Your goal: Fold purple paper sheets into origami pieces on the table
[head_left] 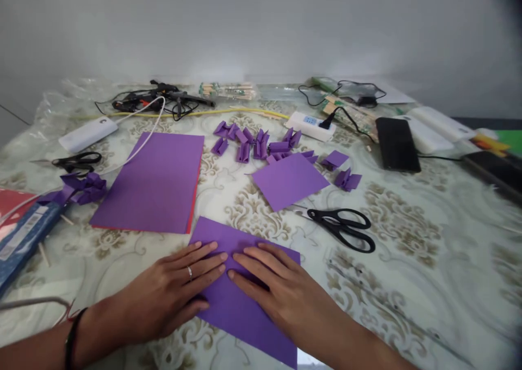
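My left hand (171,291) and my right hand (277,288) lie flat, fingers stretched, on a purple sheet of paper (240,310) at the near edge of the table. The fingertips of both hands nearly meet over the sheet's middle. A ring shows on my left hand and a dark band on that wrist. Black scissors (342,227) lie just right of the sheet. Beyond it are a smaller purple sheet (289,180), a large purple sheet (157,182) over a red one, and several folded purple pieces (256,141).
Second scissors (75,161) and purple scraps (84,187) lie at the left, near a blue packet (24,234). At the back are a glue gun with cables (163,98), a power strip (310,125), a white power bank (87,134) and a black phone (397,144).
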The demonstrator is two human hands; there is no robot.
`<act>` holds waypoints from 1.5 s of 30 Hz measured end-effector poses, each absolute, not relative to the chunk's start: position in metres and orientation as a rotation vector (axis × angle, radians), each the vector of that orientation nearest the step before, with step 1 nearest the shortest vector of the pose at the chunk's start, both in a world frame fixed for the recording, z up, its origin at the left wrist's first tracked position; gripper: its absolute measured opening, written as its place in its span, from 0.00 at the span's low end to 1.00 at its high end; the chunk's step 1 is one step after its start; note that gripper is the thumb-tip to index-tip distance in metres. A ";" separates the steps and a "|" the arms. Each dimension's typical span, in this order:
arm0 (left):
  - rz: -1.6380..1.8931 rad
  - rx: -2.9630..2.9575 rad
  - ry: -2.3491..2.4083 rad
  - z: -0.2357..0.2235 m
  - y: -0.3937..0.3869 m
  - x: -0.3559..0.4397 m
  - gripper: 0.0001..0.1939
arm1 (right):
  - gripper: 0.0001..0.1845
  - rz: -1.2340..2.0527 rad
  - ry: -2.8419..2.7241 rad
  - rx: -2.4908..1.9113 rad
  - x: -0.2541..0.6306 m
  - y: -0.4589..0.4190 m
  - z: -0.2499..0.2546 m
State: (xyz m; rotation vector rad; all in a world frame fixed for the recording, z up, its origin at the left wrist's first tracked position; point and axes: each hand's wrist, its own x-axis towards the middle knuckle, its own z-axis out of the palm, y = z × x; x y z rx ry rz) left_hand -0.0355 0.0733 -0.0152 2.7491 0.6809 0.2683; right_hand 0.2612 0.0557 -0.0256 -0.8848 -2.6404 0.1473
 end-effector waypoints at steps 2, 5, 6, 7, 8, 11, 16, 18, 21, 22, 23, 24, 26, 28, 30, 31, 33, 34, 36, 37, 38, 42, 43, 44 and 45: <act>0.217 2.751 0.661 -0.018 0.076 -0.039 0.33 | 0.18 0.122 -2.686 -0.845 0.261 0.054 -0.024; 0.170 2.730 0.648 -0.019 0.080 -0.042 0.35 | 0.19 0.137 -2.728 -0.801 0.260 0.056 -0.022; 0.168 2.722 0.646 -0.019 0.081 -0.043 0.36 | 0.19 0.143 -2.739 -0.791 0.259 0.058 -0.021; 0.165 2.715 0.647 -0.019 0.081 -0.043 0.37 | 0.19 0.145 -2.748 -0.785 0.258 0.059 -0.020; 0.163 2.714 0.647 -0.019 0.082 -0.044 0.38 | 0.18 0.146 -2.763 -0.774 0.257 0.060 -0.020; 0.155 2.730 0.638 -0.018 0.086 -0.044 0.39 | 0.12 0.141 -2.806 -0.714 0.254 0.064 -0.016; 0.136 2.751 0.615 -0.017 0.087 -0.044 0.39 | 0.12 0.217 -2.789 -0.713 0.257 0.062 -0.014; 0.124 2.768 0.636 -0.017 0.084 -0.042 0.39 | 0.13 0.239 -2.774 -0.725 0.260 0.060 -0.014; 0.102 2.820 0.687 -0.017 0.076 -0.035 0.42 | 0.14 0.237 -2.784 -0.710 0.265 0.058 -0.013; 0.096 2.837 0.700 -0.017 0.074 -0.032 0.44 | 0.14 0.237 -2.783 -0.707 0.266 0.057 -0.012; 0.095 2.851 0.709 -0.017 0.072 -0.030 0.46 | 0.14 0.239 -2.780 -0.707 0.267 0.056 -0.011; 0.094 2.861 0.716 -0.016 0.070 -0.027 0.47 | 0.15 0.243 -2.774 -0.708 0.269 0.056 -0.011; 0.082 2.861 0.726 -0.016 0.068 -0.024 0.50 | 0.16 0.254 -2.768 -0.725 0.272 0.054 -0.010; 0.074 2.836 0.740 -0.015 0.067 -0.023 0.49 | 0.17 0.251 -2.755 -0.734 0.276 0.051 -0.009; 0.085 2.802 0.755 -0.014 0.068 -0.025 0.48 | 0.18 0.244 -2.731 -0.744 0.282 0.048 -0.010; 0.097 2.794 0.757 -0.014 0.069 -0.025 0.47 | 0.18 0.240 -2.721 -0.748 0.285 0.046 -0.010; 0.120 2.809 0.753 -0.013 0.070 -0.027 0.44 | 0.18 0.239 -2.720 -0.768 0.292 0.043 -0.010; 0.121 2.829 0.743 -0.013 0.071 -0.028 0.43 | 0.18 0.242 -2.725 -0.782 0.295 0.041 -0.010; 0.101 2.872 0.728 -0.013 0.073 -0.030 0.41 | 0.18 0.241 -2.715 -0.807 0.302 0.037 -0.009; 0.085 2.888 0.723 -0.013 0.073 -0.031 0.40 | 0.19 0.240 -2.702 -0.818 0.305 0.035 -0.008; 0.072 2.898 0.722 -0.013 0.073 -0.031 0.39 | 0.21 0.238 -2.684 -0.832 0.308 0.033 -0.008; 0.043 2.889 0.733 -0.012 0.075 -0.031 0.37 | 0.27 0.198 -2.635 -0.870 0.319 0.025 -0.005; 0.035 2.879 0.730 -0.011 0.075 -0.031 0.37 | 0.27 0.192 -2.633 -0.879 0.321 0.023 -0.005; 0.028 2.867 0.728 -0.010 0.076 -0.030 0.37 | 0.27 0.189 -2.634 -0.880 0.324 0.021 -0.004; 0.022 2.855 0.726 -0.009 0.076 -0.029 0.36 | 0.27 0.191 -2.639 -0.882 0.327 0.020 -0.003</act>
